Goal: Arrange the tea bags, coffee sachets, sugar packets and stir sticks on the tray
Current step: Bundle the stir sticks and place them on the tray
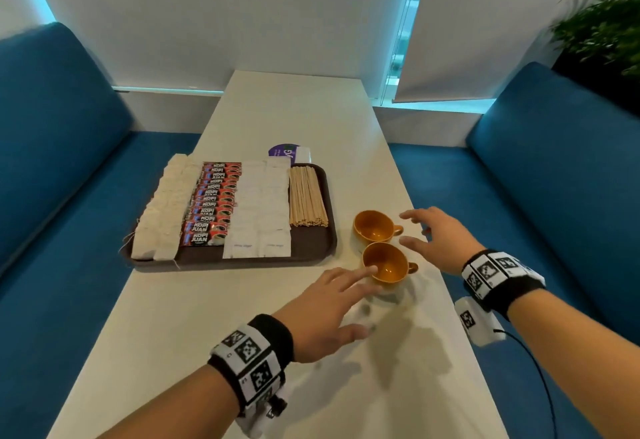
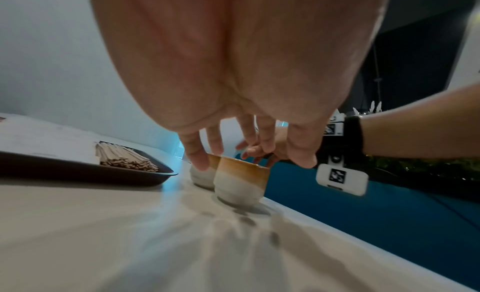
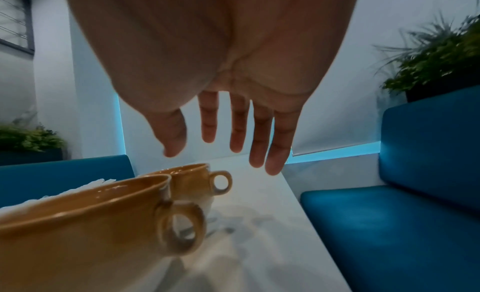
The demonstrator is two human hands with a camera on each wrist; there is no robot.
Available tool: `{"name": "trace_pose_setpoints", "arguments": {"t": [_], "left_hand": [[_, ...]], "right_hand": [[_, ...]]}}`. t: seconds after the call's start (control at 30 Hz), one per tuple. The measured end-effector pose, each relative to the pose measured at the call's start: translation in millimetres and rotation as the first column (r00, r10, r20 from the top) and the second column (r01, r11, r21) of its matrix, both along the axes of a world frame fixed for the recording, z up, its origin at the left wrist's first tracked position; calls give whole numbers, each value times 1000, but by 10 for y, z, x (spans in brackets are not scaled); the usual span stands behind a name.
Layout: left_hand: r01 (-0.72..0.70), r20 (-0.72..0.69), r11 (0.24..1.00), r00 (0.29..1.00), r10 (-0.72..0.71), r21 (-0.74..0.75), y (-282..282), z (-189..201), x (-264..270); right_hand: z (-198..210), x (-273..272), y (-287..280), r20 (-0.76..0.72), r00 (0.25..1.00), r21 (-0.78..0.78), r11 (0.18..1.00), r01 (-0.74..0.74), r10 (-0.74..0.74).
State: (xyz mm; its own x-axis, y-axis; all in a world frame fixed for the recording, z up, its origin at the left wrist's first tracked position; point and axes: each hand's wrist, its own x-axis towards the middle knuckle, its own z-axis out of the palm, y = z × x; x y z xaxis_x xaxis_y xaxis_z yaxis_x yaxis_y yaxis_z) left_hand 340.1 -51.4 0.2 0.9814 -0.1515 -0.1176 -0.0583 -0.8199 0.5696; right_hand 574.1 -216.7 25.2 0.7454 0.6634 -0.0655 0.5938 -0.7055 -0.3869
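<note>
Rows of supplies already fill the dark tray [image 1: 311, 251] on the white counter [image 1: 194, 317]: tea bags [image 1: 162, 210] along its left side, red coffee sachets [image 1: 214, 203] next, white sugar packets [image 1: 259, 210] after those, and a bundle of wooden stir sticks [image 1: 306, 196] at the right. Judging by how neatly they lie, the arranging looks finished or nearly so; no loose packet shows on the counter. Two orange cups, the far cup [image 1: 374, 225] and the near cup [image 1: 386, 262], stand just beside the tray's right edge. The left hand [image 1: 325, 310] reaches with fingers spread, its fingertips at the near cup's rim, holding nothing. The right hand [image 1: 436, 237] hovers open, fingers straight and apart, just right of the cups. The sachets read "KOPI JUAN". A purple round label [image 1: 282, 153] behind the tray carries writing too small to read, and the print on the sugar packets is too faint.
</note>
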Motion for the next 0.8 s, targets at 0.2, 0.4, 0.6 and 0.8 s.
{"name": "trace_pose_setpoints", "arguments": {"t": [0.2, 0.4, 0.6, 0.8], "left_hand": [[94, -76, 986, 994, -83, 141, -81, -99, 225], [75, -97, 993, 993, -66, 95, -52, -132, 267], [75, -111, 995, 991, -69, 57, 9, -165, 258], [94, -105, 993, 991, -86, 76, 15, -181, 286]], "right_hand": [[-104, 262, 315, -101, 988, 9, 993, -119, 119], [-150, 351, 487, -87, 975, -17, 979, -205, 202], [-147, 504, 703, -71, 979, -30, 981, -191, 189], [-114, 785, 1102, -68, 987, -14, 989, -148, 146]]}}
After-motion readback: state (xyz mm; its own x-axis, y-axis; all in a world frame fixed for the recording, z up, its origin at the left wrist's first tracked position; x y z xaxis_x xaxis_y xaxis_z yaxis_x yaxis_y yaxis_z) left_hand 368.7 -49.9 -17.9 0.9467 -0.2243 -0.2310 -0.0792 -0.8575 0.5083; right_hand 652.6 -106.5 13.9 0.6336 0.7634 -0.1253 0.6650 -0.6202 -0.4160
